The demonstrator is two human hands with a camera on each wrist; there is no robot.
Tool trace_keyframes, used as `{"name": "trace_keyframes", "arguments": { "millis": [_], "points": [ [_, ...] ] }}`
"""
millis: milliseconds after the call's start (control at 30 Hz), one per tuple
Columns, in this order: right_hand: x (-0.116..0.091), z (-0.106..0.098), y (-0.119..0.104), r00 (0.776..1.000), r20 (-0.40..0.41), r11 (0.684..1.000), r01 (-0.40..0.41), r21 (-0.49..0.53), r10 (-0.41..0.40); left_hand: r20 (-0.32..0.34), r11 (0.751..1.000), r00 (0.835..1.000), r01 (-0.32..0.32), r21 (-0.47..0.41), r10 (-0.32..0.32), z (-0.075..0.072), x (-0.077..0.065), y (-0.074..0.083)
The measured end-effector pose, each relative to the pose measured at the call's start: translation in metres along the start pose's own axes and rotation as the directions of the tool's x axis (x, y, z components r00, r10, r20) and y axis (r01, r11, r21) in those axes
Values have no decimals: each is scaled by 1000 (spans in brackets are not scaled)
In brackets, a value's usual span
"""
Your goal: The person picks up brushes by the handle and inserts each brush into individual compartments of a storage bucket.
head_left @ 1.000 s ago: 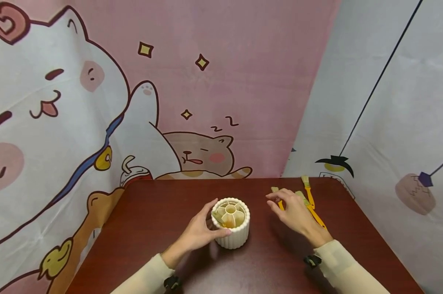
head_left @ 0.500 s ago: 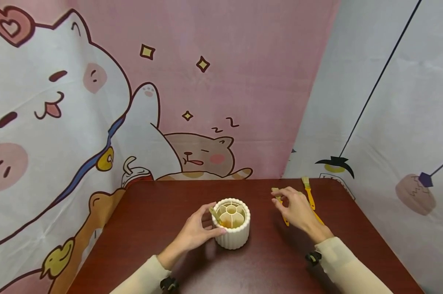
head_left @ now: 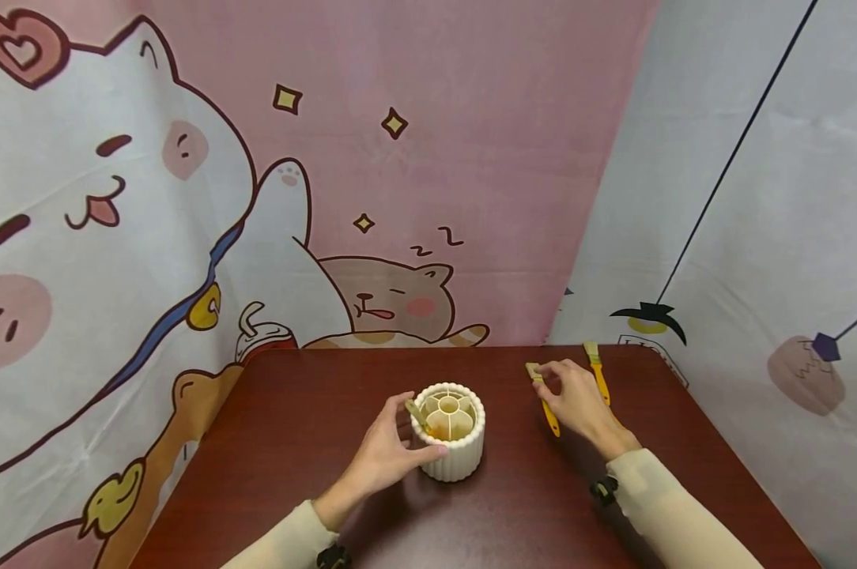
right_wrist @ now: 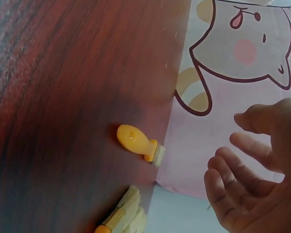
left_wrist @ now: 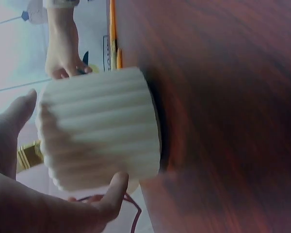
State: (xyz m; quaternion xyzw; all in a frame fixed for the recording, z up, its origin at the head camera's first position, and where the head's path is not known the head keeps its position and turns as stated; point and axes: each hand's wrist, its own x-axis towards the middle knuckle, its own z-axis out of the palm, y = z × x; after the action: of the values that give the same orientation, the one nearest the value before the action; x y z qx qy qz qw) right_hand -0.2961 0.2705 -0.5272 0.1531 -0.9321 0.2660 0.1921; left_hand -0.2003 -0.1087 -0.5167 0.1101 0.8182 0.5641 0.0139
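A white ribbed round holder (head_left: 451, 450) with several compartments stands upright on the table. My left hand (head_left: 386, 450) holds its left side, thumb at the front and fingers toward the back. A paintbrush (head_left: 417, 414) stands in the holder's left part, bristles up and leaning out over the rim. My right hand (head_left: 578, 403) hovers with loosely bent fingers over a second yellow-handled paintbrush (head_left: 551, 419); in the right wrist view the hand (right_wrist: 252, 170) is apart from that brush (right_wrist: 135, 141) and holds nothing.
Another yellow paintbrush (head_left: 598, 375) lies at the table's back right. Bristles of two brushes (right_wrist: 126, 211) overlap at the bottom of the right wrist view. The dark red table (head_left: 315, 387) meets a printed cloth (head_left: 471, 158) behind.
My right hand has shifted slightly right, uncovering more of the nearer paintbrush and covering the one beneath it. The brush in the holder has tilted further left; my left hand stays at the holder.
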Motion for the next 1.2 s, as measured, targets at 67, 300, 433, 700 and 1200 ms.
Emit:
{"name": "trace_keyframes", "arguments": {
  "millis": [67, 300, 433, 700, 1200],
  "points": [
    [2, 2, 2, 1000, 14, 1000, -28, 0, 28, -27, 1000, 1000, -2, 30, 3, 5, -1, 1],
    [9, 9, 11, 991, 58, 992, -118, -32, 120, -151, 983, 988, 41, 179, -14, 23, -4, 5],
    [12, 13, 14, 982, 78, 984, -169, -58, 173, -202, 982, 979, 56, 182, -18, 32, -2, 7],
    [21, 22, 23, 962, 98, 964, -246, -96, 256, -227, 985, 974, 56, 165, -18, 36, -1, 8],
    [28, 33, 35, 908, 188, 926, -353, -134, 374, -132, 984, 991, 13, 176, 10, 21, 0, 6]
  ]
}}
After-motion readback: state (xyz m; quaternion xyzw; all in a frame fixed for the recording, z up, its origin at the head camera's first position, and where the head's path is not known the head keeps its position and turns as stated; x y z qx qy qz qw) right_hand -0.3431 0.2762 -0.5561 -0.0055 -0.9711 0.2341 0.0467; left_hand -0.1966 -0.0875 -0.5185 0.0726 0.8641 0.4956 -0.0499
